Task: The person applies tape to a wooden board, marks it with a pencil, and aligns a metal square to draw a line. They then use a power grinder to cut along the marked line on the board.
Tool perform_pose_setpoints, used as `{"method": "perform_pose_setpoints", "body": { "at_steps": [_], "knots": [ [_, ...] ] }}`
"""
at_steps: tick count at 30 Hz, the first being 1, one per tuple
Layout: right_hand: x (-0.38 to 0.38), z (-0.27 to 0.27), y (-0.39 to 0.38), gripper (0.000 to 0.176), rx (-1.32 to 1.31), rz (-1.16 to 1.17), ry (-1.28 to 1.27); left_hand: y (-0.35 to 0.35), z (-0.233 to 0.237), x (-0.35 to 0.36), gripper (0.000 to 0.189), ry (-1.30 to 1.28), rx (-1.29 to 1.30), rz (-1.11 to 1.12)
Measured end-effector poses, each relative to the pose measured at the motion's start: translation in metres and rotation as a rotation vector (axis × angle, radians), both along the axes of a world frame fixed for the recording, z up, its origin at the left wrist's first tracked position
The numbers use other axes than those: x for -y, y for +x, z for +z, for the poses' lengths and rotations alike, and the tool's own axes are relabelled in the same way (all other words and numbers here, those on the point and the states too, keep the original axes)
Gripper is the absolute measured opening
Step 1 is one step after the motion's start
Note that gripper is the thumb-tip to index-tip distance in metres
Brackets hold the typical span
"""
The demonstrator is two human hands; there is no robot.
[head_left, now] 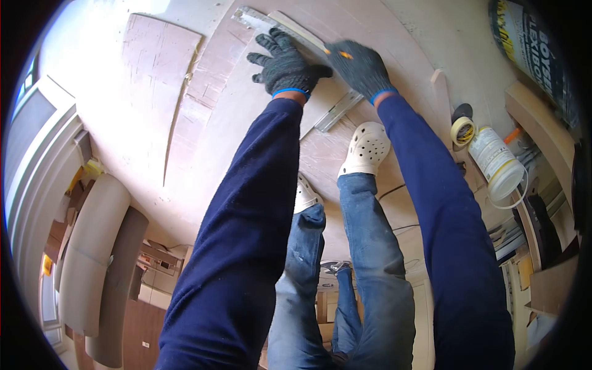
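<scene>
My left hand [285, 66], in a dark knitted glove with a blue cuff, lies with fingers spread on the pale board [246, 92], against a metal straightedge [254, 20]. Close on its right, my right hand [364, 66], gloved alike, is closed round a small tool of which only orange bits [346, 55] show between the fingers. A narrow light strip [299, 29] runs beside the straightedge towards that hand. Below the right hand lies another metal bar [336, 114], set crosswise; whether it joins the straightedge is hidden.
My white clogs [365, 148] stand by the board. A cut panel [154, 61] lies left. At right are a tape roll [462, 131], a white bucket [496, 161] and a printed container [536, 55]. Rolled sheets [95, 253] stand lower left. Another person's leg [346, 308] shows behind me.
</scene>
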State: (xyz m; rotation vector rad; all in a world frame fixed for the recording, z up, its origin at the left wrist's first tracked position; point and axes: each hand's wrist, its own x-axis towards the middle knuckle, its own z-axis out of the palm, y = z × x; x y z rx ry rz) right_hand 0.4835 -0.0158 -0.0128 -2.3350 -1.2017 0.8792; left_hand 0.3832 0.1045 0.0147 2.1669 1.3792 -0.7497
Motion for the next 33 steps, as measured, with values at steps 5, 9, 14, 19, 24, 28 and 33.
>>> {"method": "perform_pose_setpoints", "body": {
  "at_steps": [5,9,14,19,24,28,33],
  "knots": [
    [0.107,0.02,0.001,0.027,-0.217,-0.22,-0.152,-0.002,-0.001,0.002,0.141,-0.014,0.025,0.017],
    [0.149,0.016,-0.008,0.03,-0.358,-0.597,-0.139,0.0,0.0,0.003,0.141,-0.003,0.019,0.01],
    [0.119,0.02,-0.051,0.045,-0.943,-1.197,-0.174,0.002,0.003,0.004,0.141,0.009,0.018,0.002],
    [0.069,0.012,-0.081,0.046,-0.827,-1.088,-0.449,-0.012,-0.016,0.003,0.141,0.016,0.087,-0.032],
    [0.076,0.006,-0.087,0.044,-0.446,-1.102,-0.383,-0.036,-0.011,-0.018,0.131,-0.105,0.337,-0.135],
    [0.128,0.044,-0.058,0.051,-0.178,-1.085,-0.409,-0.103,0.019,-0.002,0.106,-0.109,0.419,-0.072],
    [0.305,0.101,-0.015,0.021,-0.054,-1.174,-0.112,-0.241,0.057,0.045,0.104,-0.252,0.143,-0.083]
  ]
}}
